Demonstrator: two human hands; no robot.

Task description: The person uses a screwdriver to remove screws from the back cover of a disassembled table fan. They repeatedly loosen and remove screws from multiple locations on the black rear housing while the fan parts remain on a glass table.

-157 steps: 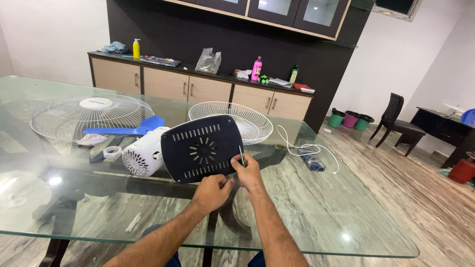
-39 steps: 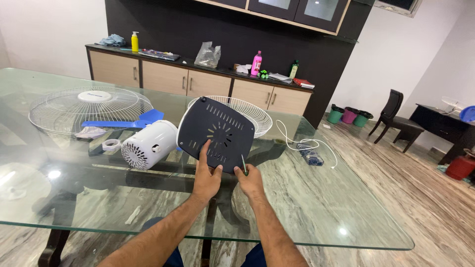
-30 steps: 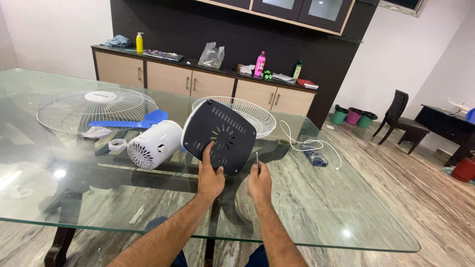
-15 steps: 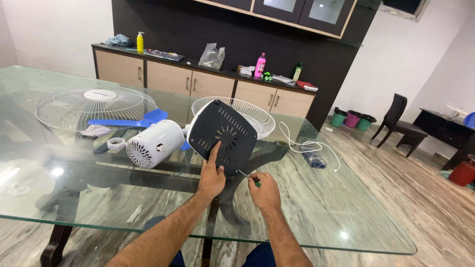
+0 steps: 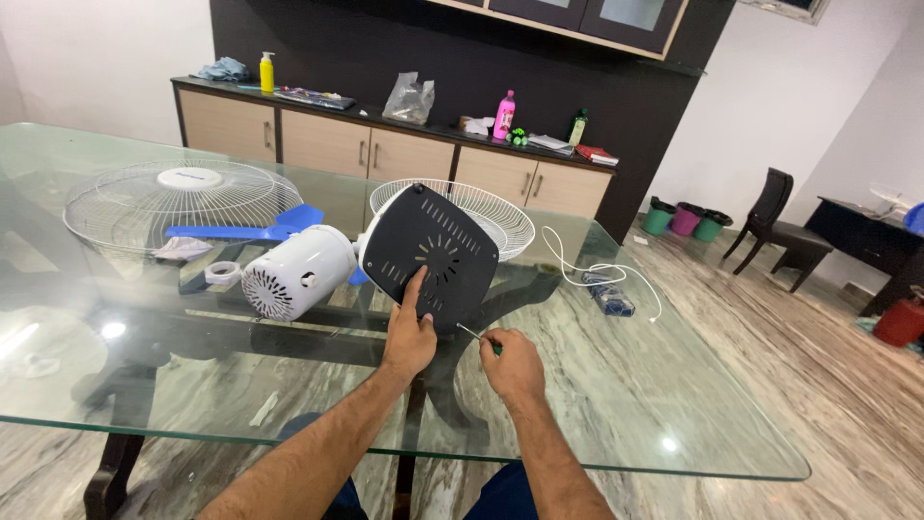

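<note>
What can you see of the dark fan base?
The base is a rounded-square dark plate, seemingly plastic, with slots radiating from its centre. It stands tilted on edge on the glass table, underside toward the camera. The left hand presses it, index finger up; the right hand's screwdriver tip nears its lower edge.

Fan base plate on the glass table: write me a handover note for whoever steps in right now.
Left hand: props the dark base plate up on edge, index finger on its vents.
Right hand: grips a thin screwdriver, tip close to the plate's lower edge.
Nearby: white motor housing lying on its side left of the plate, blue blade and two wire grilles behind, white cord to the right.
Done: fan is in pieces.
Left: whether any screws remain in the plate cannot be seen.
</note>
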